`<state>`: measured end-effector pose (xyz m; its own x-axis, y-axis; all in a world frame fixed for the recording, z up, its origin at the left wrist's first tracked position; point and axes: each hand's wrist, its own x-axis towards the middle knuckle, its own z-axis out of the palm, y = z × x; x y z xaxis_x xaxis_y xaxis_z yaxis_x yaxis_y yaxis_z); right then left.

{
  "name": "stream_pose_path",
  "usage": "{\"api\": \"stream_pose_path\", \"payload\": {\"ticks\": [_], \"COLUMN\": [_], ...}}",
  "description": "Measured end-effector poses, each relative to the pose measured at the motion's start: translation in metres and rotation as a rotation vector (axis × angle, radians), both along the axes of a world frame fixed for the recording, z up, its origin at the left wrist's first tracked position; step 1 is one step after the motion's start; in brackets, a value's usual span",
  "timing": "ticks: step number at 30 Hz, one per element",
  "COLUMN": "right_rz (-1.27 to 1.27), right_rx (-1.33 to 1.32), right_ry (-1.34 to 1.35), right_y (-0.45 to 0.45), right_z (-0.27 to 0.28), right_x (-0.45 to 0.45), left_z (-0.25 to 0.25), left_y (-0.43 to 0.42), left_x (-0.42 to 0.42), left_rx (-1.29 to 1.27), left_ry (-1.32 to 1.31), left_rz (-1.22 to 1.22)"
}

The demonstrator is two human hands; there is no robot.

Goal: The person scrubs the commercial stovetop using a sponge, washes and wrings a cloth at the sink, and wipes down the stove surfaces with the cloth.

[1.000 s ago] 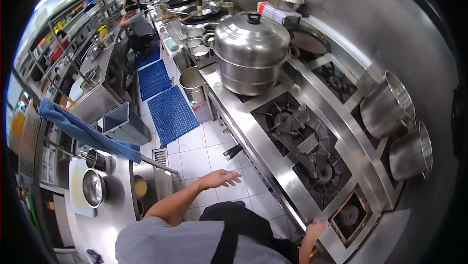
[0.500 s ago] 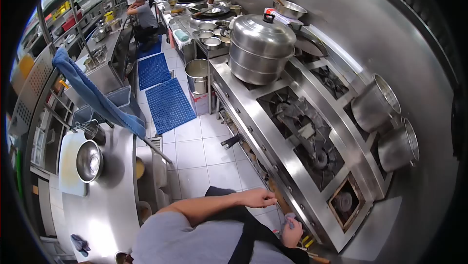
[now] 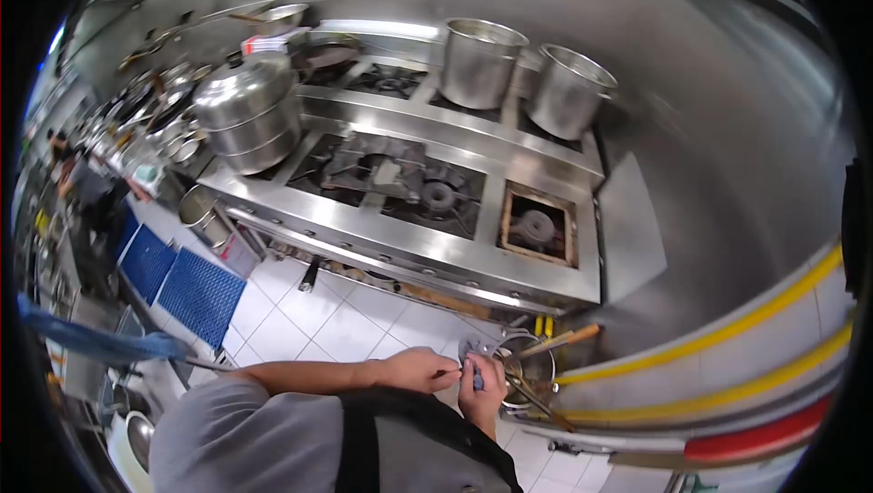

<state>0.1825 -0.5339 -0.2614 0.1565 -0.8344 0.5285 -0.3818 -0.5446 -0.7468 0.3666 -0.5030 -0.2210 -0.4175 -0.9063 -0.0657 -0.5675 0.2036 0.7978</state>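
Note:
My left hand (image 3: pixel 420 370) is held out in front of my apron, its fingers pinched together. Whatever it may hold is too small to make out. Its fingertips come up against my right hand (image 3: pixel 486 386), which is closed around a small, crumpled grey-purple thing (image 3: pixel 476 347), perhaps a cloth. Both hands hover over the gap between my body and the stove (image 3: pixel 386 243). Just right of my right hand, lower down, stands a metal pot (image 3: pixel 543 375) with long-handled utensils (image 3: pixel 568 338) leaning in it.
A large lidded steamer pot (image 3: pixel 247 115) sits on the stove's left end. Two tall stockpots (image 3: pixel 482 65) stand at the back. A black handle (image 3: pixel 310 273) juts out below the stove front. Blue mats (image 3: pixel 200 293) lie on the tiled floor. Yellow-edged tiling (image 3: pixel 709 361) runs along the right.
My view has turned right, bringing the stove across the front and the utensil pot into sight. My two hands have come together; before, they were apart.

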Motion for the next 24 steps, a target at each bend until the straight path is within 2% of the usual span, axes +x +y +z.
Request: {"api": "stream_pose_path", "payload": {"ticks": [1, 2, 4, 5, 7, 12, 14, 16, 18, 20, 23, 24], "right_rz": [-0.034, -0.068, -0.143, -0.176, -0.234, -0.327, -0.309, -0.237, -0.209, -0.219, -0.262, -0.273], "right_rx": [-0.027, -0.056, -0.107, -0.125, -0.146, -0.139, -0.114, -0.089, -0.024, -0.088, -0.136, -0.132], "right_ry": [0.007, 0.005, 0.019, 0.02, 0.012, -0.003, -0.001, -0.002, -0.015, 0.015, -0.044, -0.05], "right_y": [0.005, 0.008, 0.013, 0.016, 0.023, 0.036, 0.041, 0.043, 0.046, 0.042, 0.034, 0.032], "right_z": [0.005, 0.007, 0.017, 0.019, 0.025, 0.061, 0.078, 0.089, 0.086, 0.091, 0.106, 0.112], "right_x": [-0.004, -0.003, -0.005, -0.005, -0.007, -0.022, -0.031, -0.044, -0.061, -0.072, -0.075, -0.073], "left_z": [0.013, 0.027, 0.051, 0.057, 0.062, 0.064, 0.066, 0.061, 0.052, 0.036, 0.042, 0.05], "left_y": [-0.002, -0.005, -0.014, -0.02, -0.029, -0.031, -0.027, -0.032, -0.035, -0.035, -0.039, -0.041], "left_x": [-0.002, -0.002, -0.003, -0.004, -0.012, -0.043, -0.054, -0.063, -0.074, -0.077, -0.08, -0.079], "left_rx": [-0.098, -0.087, -0.299, -0.288, -0.448, -0.546, -0.527, -0.502, -0.555, -0.54, -0.128, -0.122], "left_ry": [-0.011, -0.012, 0.046, 0.048, 0.202, 0.377, 0.483, 0.455, 0.589, 0.552, 0.523, 0.517], "left_rz": [-0.041, -0.082, -0.219, -0.261, -0.323, -0.352, -0.286, -0.265, -0.135, -0.12, -0.107, -0.117]}}
